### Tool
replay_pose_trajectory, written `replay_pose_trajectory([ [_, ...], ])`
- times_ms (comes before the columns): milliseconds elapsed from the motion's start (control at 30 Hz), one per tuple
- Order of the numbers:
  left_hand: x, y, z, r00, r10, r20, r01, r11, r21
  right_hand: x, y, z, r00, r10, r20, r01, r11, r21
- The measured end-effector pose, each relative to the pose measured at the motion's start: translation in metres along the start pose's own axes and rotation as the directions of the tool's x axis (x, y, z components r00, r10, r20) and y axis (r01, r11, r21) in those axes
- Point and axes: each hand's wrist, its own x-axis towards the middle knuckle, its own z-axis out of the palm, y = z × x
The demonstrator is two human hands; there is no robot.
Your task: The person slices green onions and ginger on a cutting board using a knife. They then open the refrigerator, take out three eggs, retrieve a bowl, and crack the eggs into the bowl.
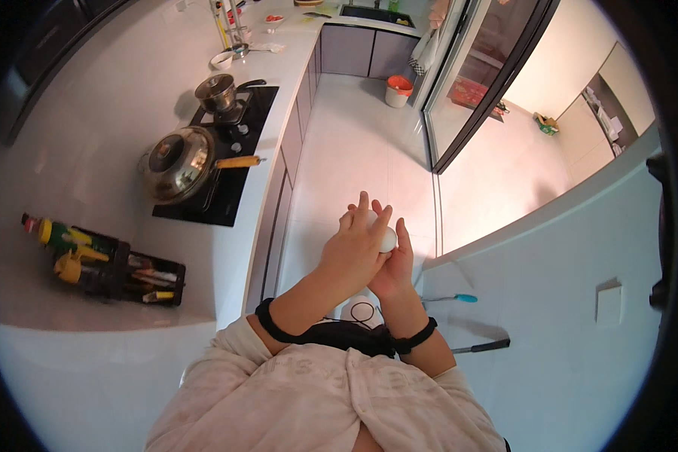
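My left hand (350, 254) lies over white, rounded things that look like eggs, its fingers spread across them. From below and the right, my right hand (395, 268) cups the same things. One white egg (388, 240) shows plainly between the two hands; part of another pale one appears further up between my left fingers. How many are held is hidden by the fingers. Both hands are held together in front of my body, above the floor and to the right of the counter edge.
A lidded wok (178, 164) and a saucepan (217, 93) stand on the black hob (226, 195) at the left. A rack (121, 271) holds bottles and utensils. Further off are a waste bin (398, 93), a sink (376, 16) and a glass door (474, 73).
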Motion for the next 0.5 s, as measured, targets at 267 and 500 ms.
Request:
replay_pose_trajectory([
  [267, 0.117, -0.047, 0.011, 0.958, -0.006, -0.286, 0.055, 0.985, 0.162, 0.138, -0.056, 0.007, 0.981, 0.19, -0.038, -0.186, 0.978, 0.09],
  [500, 0.194, -0.086, 0.013, 0.902, -0.153, -0.403, 0.238, 0.956, 0.171, 0.255, -0.089, -0.006, 0.88, 0.476, 0.006, -0.474, 0.875, 0.099],
])
